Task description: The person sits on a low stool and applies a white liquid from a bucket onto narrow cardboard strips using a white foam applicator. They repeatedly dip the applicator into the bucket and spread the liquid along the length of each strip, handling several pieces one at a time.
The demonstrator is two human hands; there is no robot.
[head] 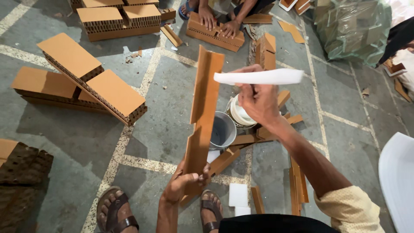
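The left hand (183, 183) was closed around the lower end of a long folded cardboard strip (202, 116), holding it upright so that it rose well above the grip. The right hand (258, 101) was pinched shut on a white foam strip (258, 77), which lay crosswise above the fingers and just beside the top of the cardboard strip, seemingly not yet touching it. Judged from this, the foam had not been fixed to the cardboard; the two pieces were only being brought together, and the joining was still left.

Below the right hand, between both grips, stood two containers: a grey bucket (222, 131) and a white tub (239, 114) touching it. Around them lay loose cardboard strips (297, 183), perhaps ten, though the overlap made an exact count uncertain. Near the left hand, by the sandalled feet, lay two small white foam blocks (238, 195).

Well left of the left grip sat honeycomb cardboard panels (92, 84), three stacked crosswise, with more stacked further off. Beyond the top of the held strip, another person's two hands (217, 22) pressed on a honeycomb block (214, 33). A large white sheet (399, 181) showed well to the right of the right arm.
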